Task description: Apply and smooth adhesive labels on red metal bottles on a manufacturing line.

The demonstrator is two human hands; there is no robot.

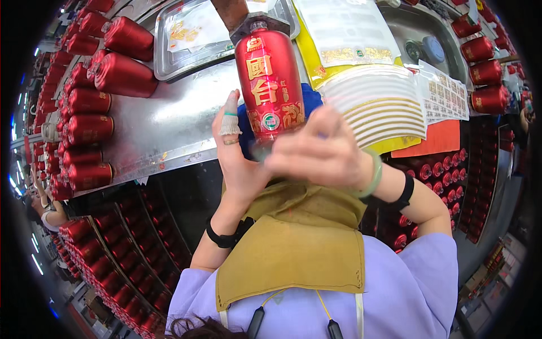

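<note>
The person holds a red bottle up in front of them, over the shiny metal bench. The bottle stands upright, with its top up in a dark metal holder at the upper edge of the picture. It has gold marks and a small round sticker on its front.

The left hand is pressed against the left side of the bottle, near the bottom, with the fingers open and flat. One finger has a white wrap on it. The right hand is blurred, so it is moving fast. It sits at the bottom right of the bottle, and the fingers curl as if they pinch something small, but the blur hides what it is.

Just to the right lies a sheet of thin gold strips. It looks like the person is putting a strip or sticker on the bottle, and the step in hand is the pressing on.

The next move would call for a steady bottle and a smooth rub so the piece sits flat and straight.

Many more red bottles lie on their sides at the left of the bench.
</note>
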